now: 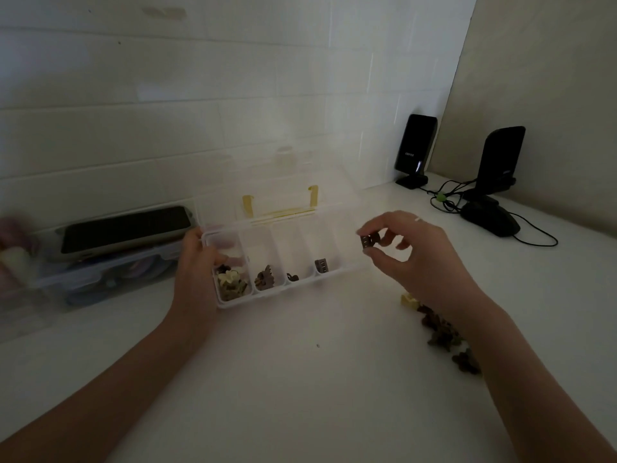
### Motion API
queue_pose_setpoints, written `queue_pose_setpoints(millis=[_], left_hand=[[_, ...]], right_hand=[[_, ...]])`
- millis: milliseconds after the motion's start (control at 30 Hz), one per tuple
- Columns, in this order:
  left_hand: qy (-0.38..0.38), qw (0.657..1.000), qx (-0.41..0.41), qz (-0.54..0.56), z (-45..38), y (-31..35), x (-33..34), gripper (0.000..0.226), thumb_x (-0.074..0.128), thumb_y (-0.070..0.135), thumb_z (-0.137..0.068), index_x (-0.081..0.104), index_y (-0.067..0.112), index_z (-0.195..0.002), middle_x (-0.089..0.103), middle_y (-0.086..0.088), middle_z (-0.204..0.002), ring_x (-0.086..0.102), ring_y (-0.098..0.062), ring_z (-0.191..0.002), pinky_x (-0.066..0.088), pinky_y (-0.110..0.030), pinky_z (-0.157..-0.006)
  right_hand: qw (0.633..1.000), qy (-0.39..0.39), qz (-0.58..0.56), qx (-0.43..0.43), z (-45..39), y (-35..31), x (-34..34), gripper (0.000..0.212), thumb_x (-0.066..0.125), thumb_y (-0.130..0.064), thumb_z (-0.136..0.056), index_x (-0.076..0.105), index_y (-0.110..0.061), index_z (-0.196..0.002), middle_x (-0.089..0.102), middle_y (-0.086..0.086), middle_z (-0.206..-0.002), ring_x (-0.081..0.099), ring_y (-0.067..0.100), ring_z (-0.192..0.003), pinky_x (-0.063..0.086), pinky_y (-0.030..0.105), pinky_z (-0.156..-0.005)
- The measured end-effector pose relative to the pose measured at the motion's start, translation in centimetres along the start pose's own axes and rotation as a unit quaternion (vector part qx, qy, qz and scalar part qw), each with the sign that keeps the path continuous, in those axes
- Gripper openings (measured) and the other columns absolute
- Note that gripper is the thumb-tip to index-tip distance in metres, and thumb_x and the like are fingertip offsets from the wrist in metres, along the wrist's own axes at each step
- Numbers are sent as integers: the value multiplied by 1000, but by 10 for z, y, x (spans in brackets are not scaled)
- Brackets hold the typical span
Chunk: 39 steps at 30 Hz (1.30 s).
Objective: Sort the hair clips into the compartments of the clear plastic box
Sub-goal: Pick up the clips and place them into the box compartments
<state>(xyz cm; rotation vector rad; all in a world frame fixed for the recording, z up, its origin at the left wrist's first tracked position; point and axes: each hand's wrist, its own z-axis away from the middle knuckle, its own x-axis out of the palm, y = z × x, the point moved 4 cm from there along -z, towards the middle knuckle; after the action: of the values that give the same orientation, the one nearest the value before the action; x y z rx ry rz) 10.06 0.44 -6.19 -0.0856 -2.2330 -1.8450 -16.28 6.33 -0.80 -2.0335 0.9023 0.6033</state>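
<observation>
Held clip: a small dark brown hair clip sat pinched between thumb and forefinger of the right hand, raised just right of the box's right end and above the counter.
Right-hand fingers: thumb below and forefinger above were closed on the clip; the other fingers were loosely curled behind it, a ring showing on one.
Left hand: the left hand gripped the left end of the clear plastic box, thumb curled over the rim into the leftmost compartment; the fingers behind the wall could not be made out.
Box: it lay open on the white counter, lid tilted up toward the far wall, with four compartments in a row.
Contents, left to right: cream and olive clips; brown clips; one small dark clip; one square brown clip.
Unsorted pile: loose clips lay on the counter near the right wrist, partly hidden by the forearm.
</observation>
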Motion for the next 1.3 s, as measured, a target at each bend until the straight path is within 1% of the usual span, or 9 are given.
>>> queue_pose_setpoints(millis=[267, 367, 433, 600, 733, 900, 1000, 1200, 1300], left_hand=[[-12, 1000, 26, -9, -3, -4, -2, 38, 38, -5, -83, 57, 25, -97, 64, -5, -100, 63, -34, -91, 52, -48, -79], [-12, 1000, 18, -13, -4, -6, -4, 38, 44, -1, -78, 61, 30, -95, 67, 0, -96, 67, -26, -87, 54, -49, -79], [-8, 1000, 11, -9, -4, -6, -4, 38, 46, 6, -70, 62, 33, -90, 68, 1, -96, 67, -25, -87, 54, -48, -80], [-7, 1000, 8, -4, -3, -5, -3, 39, 47, 9, -63, 62, 33, -91, 65, -6, -104, 62, -37, -101, 50, -54, -87], [-7, 1000, 12, -4, -2, -4, -1, 39, 46, 8, -63, 60, 29, -93, 63, -8, -105, 60, -41, -104, 47, -60, -91], [-9, 1000, 11, -2, -2, -3, 0, 41, 44, 9, -62, 58, 27, -95, 61, -10, -108, 56, -45, -108, 45, -61, -93], [-13, 1000, 19, -8, -2, -3, 0, 40, 42, 3, -69, 58, 26, -98, 62, -11, -110, 57, -44, -108, 46, -58, -92], [-15, 1000, 24, -1, -2, -3, 1, 42, 37, -7, -77, 56, 24, -98, 60, -15, -112, 56, -44, -108, 47, -55, -90], [-17, 1000, 17, 1, -2, -3, 1, 40, 40, -4, -75, 56, 25, -97, 60, -14, -113, 57, -44, -107, 49, -54, -87]], right_hand=[[993, 15, 120, 10, 1, 5, 11, 27, 67, -23, -83, 56, -27, -106, 55, -13, -131, 42, 13, -125, 32, 38, -99], [987, 62, 135, 66, 1, 13, -7, 16, 63, -17, -86, 60, -27, -97, 64, -11, -106, 54, 18, -108, 40, 44, -96], [982, 24, 158, 102, 1, 22, -14, 21, 57, -11, -87, 62, -31, -94, 62, -15, -89, 59, 13, -91, 45, 44, -90], [953, -219, -10, 208, 10, 37, -8, 34, 59, -6, -82, 53, -31, -103, 65, -10, -97, 62, 5, -86, 50, 21, -67], [958, -195, -14, 208, 10, 41, -7, 34, 64, -7, -77, 43, -29, -92, 65, -10, -94, 63, 7, -84, 47, 20, -62], [915, -307, 96, 243, 21, 55, -5, 27, 69, -24, -78, 50, -31, -97, 55, -10, -99, 56, 7, -89, 50, 27, -77], [914, -305, 113, 241, 22, 54, -5, 20, 68, -25, -80, 53, -32, -91, 56, -7, -96, 55, 8, -83, 46, 22, -67], [944, -264, 18, 198, 15, 42, -9, 16, 74, -28, -74, 62, -32, -83, 65, -5, -88, 64, 12, -77, 56, 31, -75], [954, -243, -38, 171, 12, 34, -11, 15, 75, -28, -73, 63, -30, -83, 67, -5, -86, 66, 11, -73, 56, 25, -68]])
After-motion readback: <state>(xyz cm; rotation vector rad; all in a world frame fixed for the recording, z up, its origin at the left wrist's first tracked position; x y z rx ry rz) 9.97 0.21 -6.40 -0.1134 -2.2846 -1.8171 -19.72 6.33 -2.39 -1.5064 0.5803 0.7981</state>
